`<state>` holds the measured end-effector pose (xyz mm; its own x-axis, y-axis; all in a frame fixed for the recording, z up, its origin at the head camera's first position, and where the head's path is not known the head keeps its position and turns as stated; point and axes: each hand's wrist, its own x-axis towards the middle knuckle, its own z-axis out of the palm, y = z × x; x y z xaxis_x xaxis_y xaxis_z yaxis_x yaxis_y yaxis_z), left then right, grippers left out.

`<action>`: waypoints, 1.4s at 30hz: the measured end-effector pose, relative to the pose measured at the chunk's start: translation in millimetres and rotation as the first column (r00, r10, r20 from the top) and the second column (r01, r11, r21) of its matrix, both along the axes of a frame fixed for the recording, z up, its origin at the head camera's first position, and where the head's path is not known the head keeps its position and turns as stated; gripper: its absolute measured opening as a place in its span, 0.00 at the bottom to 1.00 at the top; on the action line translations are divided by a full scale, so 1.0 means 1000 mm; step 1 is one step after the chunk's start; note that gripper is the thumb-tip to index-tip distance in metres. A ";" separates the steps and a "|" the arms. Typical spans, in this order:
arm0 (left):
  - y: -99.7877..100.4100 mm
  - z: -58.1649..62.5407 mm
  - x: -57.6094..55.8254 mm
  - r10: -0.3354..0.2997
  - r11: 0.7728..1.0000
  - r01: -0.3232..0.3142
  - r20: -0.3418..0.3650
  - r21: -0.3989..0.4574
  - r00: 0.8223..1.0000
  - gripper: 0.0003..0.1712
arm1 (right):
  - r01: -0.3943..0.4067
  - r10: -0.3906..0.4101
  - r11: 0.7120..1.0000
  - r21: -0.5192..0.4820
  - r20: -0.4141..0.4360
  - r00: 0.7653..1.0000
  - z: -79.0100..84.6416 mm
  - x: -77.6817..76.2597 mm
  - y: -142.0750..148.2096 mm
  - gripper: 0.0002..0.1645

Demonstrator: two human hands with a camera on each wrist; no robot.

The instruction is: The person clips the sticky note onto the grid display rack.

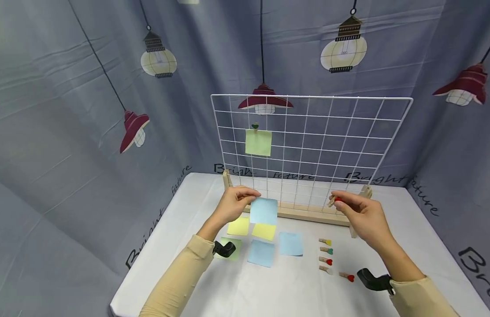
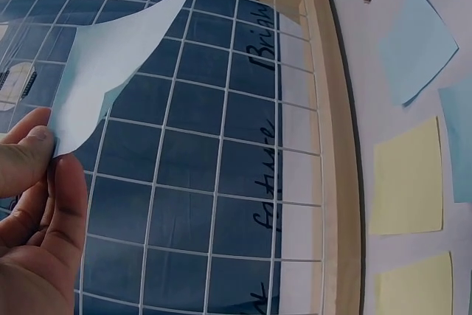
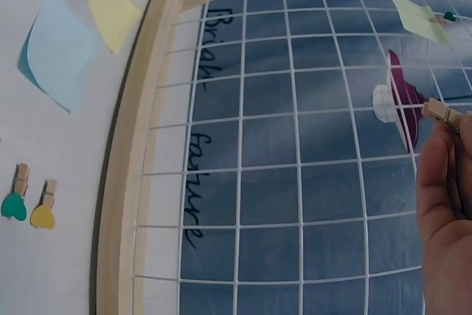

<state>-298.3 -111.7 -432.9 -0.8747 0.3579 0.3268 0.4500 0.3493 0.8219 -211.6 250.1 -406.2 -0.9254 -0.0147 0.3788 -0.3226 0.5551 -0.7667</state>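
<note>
My left hand (image 1: 234, 204) pinches a blue sticky note (image 1: 264, 211) by its upper left corner, in front of the white wire grid (image 1: 324, 136). In the left wrist view the note (image 2: 110, 64) curls away from the thumb and fingers. My right hand (image 1: 361, 215) holds a small wooden clothespin (image 3: 441, 112) with a red heart, near the grid's lower right part. On the grid's upper left hangs a green sticky note (image 1: 258, 143), under a clothespin with a green heart (image 1: 254, 126).
On the white table (image 1: 284, 290) lie yellow notes (image 1: 238, 226), blue notes (image 1: 261, 253) and a green note (image 1: 233, 249). Several heart clothespins (image 1: 326, 261) lie at the right. A wooden base (image 1: 308, 214) supports the grid, with a patterned curtain (image 1: 181, 123) behind.
</note>
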 end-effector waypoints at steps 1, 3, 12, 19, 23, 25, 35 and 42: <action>0.000 0.000 0.000 0.001 1.000 -0.001 0.006 0.005 1.000 0.11 | -0.002 0.002 1.000 -0.001 0.002 1.000 0.000 0.000 -0.001 0.21; -0.001 0.000 0.001 0.001 1.000 -0.001 0.008 0.003 1.000 0.11 | 0.002 -0.002 1.000 0.003 0.004 1.000 0.001 0.001 -0.003 0.21; 0.000 0.006 -0.001 0.006 1.000 -0.006 -0.013 0.007 1.000 0.10 | -0.031 0.031 1.000 -0.003 -0.027 0.999 0.007 -0.004 -0.014 0.21; 0.000 0.010 -0.001 0.030 0.999 -0.029 -0.018 0.024 0.999 0.10 | -0.040 0.040 0.999 -0.002 -0.021 0.999 0.010 -0.010 -0.022 0.21; 0.007 0.013 -0.001 0.021 0.999 -0.021 -0.004 0.047 1.000 0.10 | -0.034 0.035 0.999 0.012 -0.030 0.999 0.015 -0.011 -0.022 0.21; 0.010 0.016 -0.002 0.021 0.998 -0.020 -0.013 0.060 1.000 0.09 | -0.030 0.030 0.999 0.020 -0.037 0.999 0.019 -0.012 -0.022 0.20; 0.026 0.034 -0.007 0.063 0.994 -0.054 -0.096 0.095 0.993 0.09 | -0.028 0.029 0.999 0.024 -0.047 0.998 0.036 -0.019 -0.028 0.19; 0.035 0.046 -0.009 0.097 0.991 -0.079 -0.164 0.108 0.982 0.09 | -0.015 0.017 0.999 0.049 -0.042 0.999 0.050 -0.026 -0.033 0.19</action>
